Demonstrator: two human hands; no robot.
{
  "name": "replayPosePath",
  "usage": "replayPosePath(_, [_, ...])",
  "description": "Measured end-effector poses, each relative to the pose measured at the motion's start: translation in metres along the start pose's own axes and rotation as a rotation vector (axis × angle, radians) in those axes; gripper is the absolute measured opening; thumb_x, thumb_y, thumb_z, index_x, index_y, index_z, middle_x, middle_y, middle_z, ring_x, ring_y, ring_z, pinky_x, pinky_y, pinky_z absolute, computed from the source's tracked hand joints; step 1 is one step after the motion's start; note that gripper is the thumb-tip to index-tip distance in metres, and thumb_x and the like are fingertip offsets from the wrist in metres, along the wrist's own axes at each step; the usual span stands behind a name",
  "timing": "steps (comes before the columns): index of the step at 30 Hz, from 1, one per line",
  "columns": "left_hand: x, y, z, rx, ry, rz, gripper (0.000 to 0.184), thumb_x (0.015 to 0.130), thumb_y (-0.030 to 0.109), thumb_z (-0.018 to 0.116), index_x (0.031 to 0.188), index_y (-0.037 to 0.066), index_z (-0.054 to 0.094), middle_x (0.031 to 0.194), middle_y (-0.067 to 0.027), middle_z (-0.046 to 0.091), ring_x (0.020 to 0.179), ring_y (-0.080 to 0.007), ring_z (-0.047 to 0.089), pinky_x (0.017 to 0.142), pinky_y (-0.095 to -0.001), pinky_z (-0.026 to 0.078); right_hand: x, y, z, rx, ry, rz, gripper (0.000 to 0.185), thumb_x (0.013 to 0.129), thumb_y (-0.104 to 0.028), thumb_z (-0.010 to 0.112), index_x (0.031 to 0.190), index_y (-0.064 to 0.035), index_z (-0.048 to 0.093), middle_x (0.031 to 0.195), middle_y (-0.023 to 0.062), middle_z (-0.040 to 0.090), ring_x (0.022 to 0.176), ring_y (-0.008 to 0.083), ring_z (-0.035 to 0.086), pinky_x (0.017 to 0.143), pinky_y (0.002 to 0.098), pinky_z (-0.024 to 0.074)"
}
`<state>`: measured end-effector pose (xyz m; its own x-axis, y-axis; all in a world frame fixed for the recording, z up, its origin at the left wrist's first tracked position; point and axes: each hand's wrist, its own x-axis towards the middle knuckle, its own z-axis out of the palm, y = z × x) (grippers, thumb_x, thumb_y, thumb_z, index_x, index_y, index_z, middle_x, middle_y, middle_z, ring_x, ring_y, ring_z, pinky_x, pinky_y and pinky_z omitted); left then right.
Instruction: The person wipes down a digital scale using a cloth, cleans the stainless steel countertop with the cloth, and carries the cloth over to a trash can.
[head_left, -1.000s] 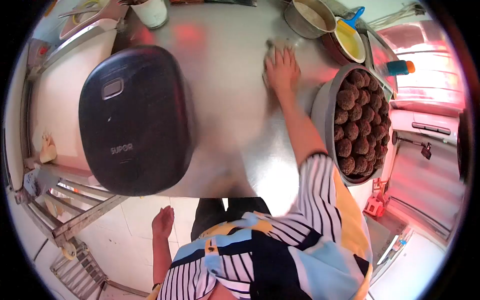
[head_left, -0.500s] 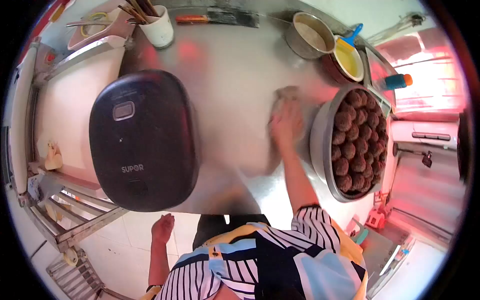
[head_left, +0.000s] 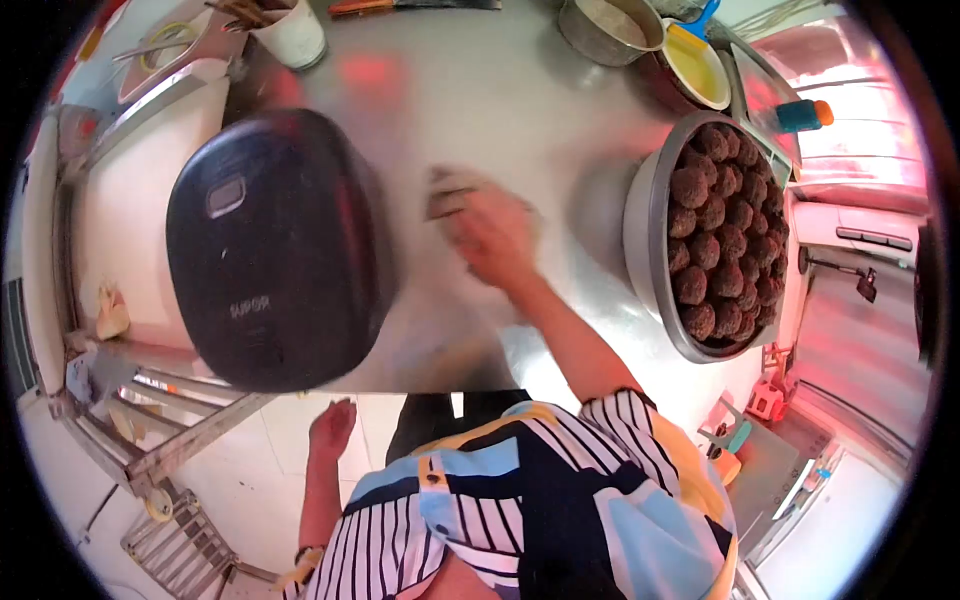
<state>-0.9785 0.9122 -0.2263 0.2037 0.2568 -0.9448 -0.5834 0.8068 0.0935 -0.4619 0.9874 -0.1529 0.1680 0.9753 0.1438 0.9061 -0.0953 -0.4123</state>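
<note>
My right hand point(head_left: 495, 235) is over the steel table point(head_left: 480, 100), its fingers closed on a greyish cloth point(head_left: 447, 192) that lies against the tabletop. The hand and cloth are slightly blurred, and part of the cloth is hidden under the fingers. To their left stands a black SUPOR rice cooker point(head_left: 275, 250) with its lid down. My left hand point(head_left: 332, 428) hangs beside my body, below the table's front edge. Its fingers are loosely bent and a little apart, with nothing visible in them.
A large metal basin point(head_left: 648, 235) of round dark balls point(head_left: 725, 240) stands right. Behind it are a metal pot point(head_left: 590, 40) and a bowl of yellow liquid point(head_left: 700, 75) with a blue-handled brush point(head_left: 690, 35). A white cup point(head_left: 293, 38) of sticks stands back left.
My right hand has swept the cloth leftward across the table, from beside the basin toward the rice cooker. The view has shifted slightly. My left hand still hangs low.
</note>
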Motion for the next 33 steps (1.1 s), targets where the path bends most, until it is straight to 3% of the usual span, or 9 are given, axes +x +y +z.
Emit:
replayPosePath(1, [0.003,0.003,0.002,0.092,-0.035,-0.022,0.031,0.1,0.016,0.049,0.111,-0.012,0.056,0.103,-0.0181,0.065,0.099,-0.0291,0.062,0.095,-0.0384,0.052,-0.013,0.01,-0.021,-0.018,-0.095,0.164,0.045,0.075,-0.023,0.072,0.118,-0.0139,0.063,0.137,0.0151,0.05,0.13,0.0331,0.043,0.109,0.0489,0.0318])
replayPosePath(2, [0.004,0.007,0.007,0.173,-0.072,-0.027,0.03,0.1,0.016,0.049,0.111,-0.011,0.056,0.103,-0.0175,0.065,0.099,-0.0289,0.062,0.094,-0.0382,0.052,-0.05,0.057,0.013,-0.046,0.229,0.217,0.046,0.081,-0.026,0.066,0.124,-0.0104,0.06,0.14,0.0188,0.046,0.13,0.0358,0.042,0.11,0.0475,0.0308])
replayPosePath(4, [0.007,0.006,-0.004,0.231,-0.148,0.031,0.028,0.099,0.015,0.049,0.108,-0.01,0.058,0.103,-0.0184,0.065,0.099,-0.0295,0.063,0.093,-0.0378,0.052,-0.08,0.073,-0.017,-0.448,0.088,0.39,0.053,0.091,-0.036,0.056,0.135,-0.008,0.051,0.147,0.0178,0.039,0.134,0.0359,0.036,0.112,0.0459,0.027])
replayPosePath(5, [0.005,-0.002,-0.011,0.733,-0.262,0.302,0.029,0.098,0.016,0.051,0.108,-0.01,0.058,0.105,-0.0189,0.065,0.099,-0.031,0.064,0.093,-0.0388,0.052,-0.094,0.074,-0.033,-0.489,0.03,0.443,0.056,0.092,-0.04,0.053,0.138,-0.0067,0.048,0.149,0.0173,0.037,0.136,0.0353,0.034,0.113,0.0449,0.0257])
replayPosePath(8, [-0.026,0.0,0.007,0.262,-0.125,-0.013,0.031,0.098,0.017,0.051,0.11,-0.011,0.058,0.104,-0.0193,0.066,0.102,-0.0311,0.064,0.096,-0.0413,0.051,-0.191,0.058,-0.005,-0.509,0.303,0.387,0.055,0.084,-0.04,0.065,0.13,-0.0111,0.056,0.146,0.0145,0.042,0.129,0.0391,0.043,0.106,0.0515,0.0354])
replayPosePath(15, [-0.033,-0.004,-0.058,0.107,-0.162,0.071,0.032,0.099,0.018,0.051,0.11,-0.011,0.058,0.103,-0.02,0.066,0.101,-0.0289,0.063,0.095,-0.037,0.052,-0.15,0.028,0.002,-0.527,0.221,0.512,0.052,0.083,-0.039,0.067,0.125,-0.0103,0.059,0.141,0.0166,0.047,0.124,0.0415,0.047,0.102,0.0505,0.0401])
replayPosePath(20, [-0.083,0.001,-0.065,0.165,-0.083,0.194,0.034,0.098,0.021,0.053,0.112,-0.01,0.058,0.1,-0.0185,0.066,0.097,-0.0253,0.064,0.09,-0.0339,0.054,-0.144,-0.121,0.051,-0.149,0.047,-0.046,0.058,0.073,-0.033,0.072,0.126,-0.0136,0.057,0.145,0.0147,0.042,0.13,0.0436,0.039,0.1,0.0597,0.0332])
replayPosePath(26, [-0.109,-0.007,-0.105,0.052,-0.041,0.288,0.034,0.098,0.018,0.052,0.113,-0.012,0.056,0.103,-0.0207,0.065,0.1,-0.029,0.064,0.092,-0.0364,0.054,-0.113,-0.247,0.109,0.101,-0.032,-0.483,0.05,0.076,-0.036,0.07,0.12,-0.0126,0.061,0.141,0.0126,0.045,0.128,0.0354,0.043,0.106,0.0514,0.0323])
replayPosePath(33, [-0.116,-0.024,-0.132,-0.002,-0.156,0.307,0.032,0.098,0.018,0.052,0.111,-0.01,0.059,0.1,-0.0188,0.066,0.095,-0.0256,0.065,0.088,-0.0327,0.055,-0.021,-0.362,0.192,0.073,-0.092,-0.489,0.053,0.083,-0.042,0.062,0.127,-0.0132,0.058,0.143,0.0134,0.044,0.131,0.0344,0.037,0.109,0.0502,0.0281])
